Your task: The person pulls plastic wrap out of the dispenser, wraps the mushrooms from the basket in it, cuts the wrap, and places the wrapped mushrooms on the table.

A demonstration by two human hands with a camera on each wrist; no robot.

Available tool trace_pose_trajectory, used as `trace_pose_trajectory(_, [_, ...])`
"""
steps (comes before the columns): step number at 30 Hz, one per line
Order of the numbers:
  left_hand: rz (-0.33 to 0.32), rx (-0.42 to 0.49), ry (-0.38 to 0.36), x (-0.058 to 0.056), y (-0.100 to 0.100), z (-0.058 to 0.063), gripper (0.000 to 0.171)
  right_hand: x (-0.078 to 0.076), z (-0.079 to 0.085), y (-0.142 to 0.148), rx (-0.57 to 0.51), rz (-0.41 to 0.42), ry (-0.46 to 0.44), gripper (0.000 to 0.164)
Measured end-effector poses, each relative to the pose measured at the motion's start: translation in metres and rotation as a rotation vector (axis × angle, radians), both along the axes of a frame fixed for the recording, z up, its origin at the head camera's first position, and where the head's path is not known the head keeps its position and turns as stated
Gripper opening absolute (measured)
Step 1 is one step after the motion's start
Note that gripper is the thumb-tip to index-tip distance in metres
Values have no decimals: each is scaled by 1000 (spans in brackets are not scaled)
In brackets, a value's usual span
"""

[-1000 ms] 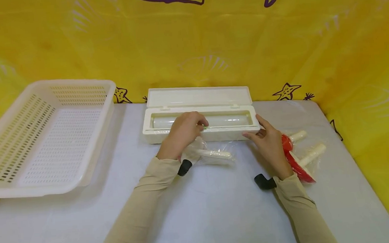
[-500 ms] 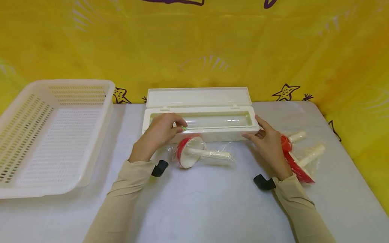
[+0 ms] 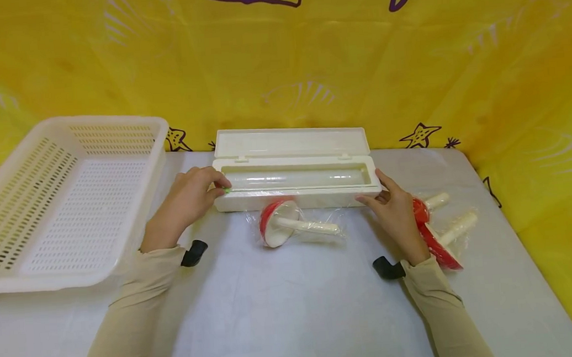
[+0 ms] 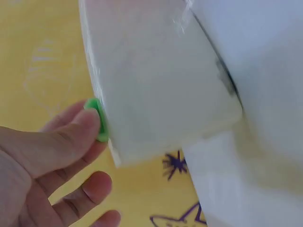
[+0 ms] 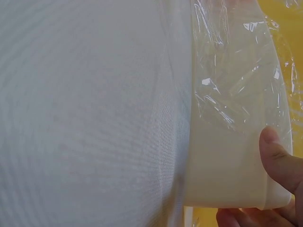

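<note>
A white cling film dispenser (image 3: 240,205) stands at the back of the table, its lid (image 3: 288,142) tipped up behind a roll of clear film (image 3: 293,178). At its front left corner my left hand (image 3: 184,199) pinches a small green slide cutter (image 4: 100,122) between thumb and forefinger. My right hand (image 3: 394,212) grips the dispenser's right end, thumb on the front wall and other fingers round the end. Clear cling film (image 5: 222,90) hangs over the front wall. Just before it lies a red-and-white mushroom-shaped thing (image 3: 278,229) with a white stem, under or in clear film.
To the left stands a large white slotted plastic basket (image 3: 151,210). Beside my right wrist lie more red pieces (image 3: 440,250) with white stems (image 3: 461,227), wrapped in clear film. A yellow patterned cloth (image 3: 277,52) hangs behind the white-covered table (image 3: 316,320).
My left hand has slid the green cutter leftward along the dispenser's front edge, from near the middle to the left end. The mushroom-shaped thing is uncovered from behind my arm. My right hand stays put.
</note>
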State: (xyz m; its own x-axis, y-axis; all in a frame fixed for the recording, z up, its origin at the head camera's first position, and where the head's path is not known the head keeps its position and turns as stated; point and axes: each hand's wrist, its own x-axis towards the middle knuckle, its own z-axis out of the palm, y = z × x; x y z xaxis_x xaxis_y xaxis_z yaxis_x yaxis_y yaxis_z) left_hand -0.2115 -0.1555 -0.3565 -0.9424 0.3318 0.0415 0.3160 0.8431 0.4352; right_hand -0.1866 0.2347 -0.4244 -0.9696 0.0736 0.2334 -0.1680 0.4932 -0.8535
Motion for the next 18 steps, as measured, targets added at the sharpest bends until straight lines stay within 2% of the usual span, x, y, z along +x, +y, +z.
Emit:
trace_pose_trajectory(3, [8,35,34,3,-12,-2,14,6,11,-5,-8,9,6,77])
trace_pose_trajectory(6, [9,46,64,6,-13,-4,15,6,11,-5,-16,13,9,76])
trace_pose_trajectory(10, [42,14,184,11,-5,-12,18,1,-1,2,-25,0,-13,77])
trace_pose_trajectory(14, [94,71,312,21,7,-25,23,-4,-10,7,23,7,-28,79])
trace_pose_trajectory(18, [95,122,344,24,18,-37,22,-5,-7,4,119,12,26,68])
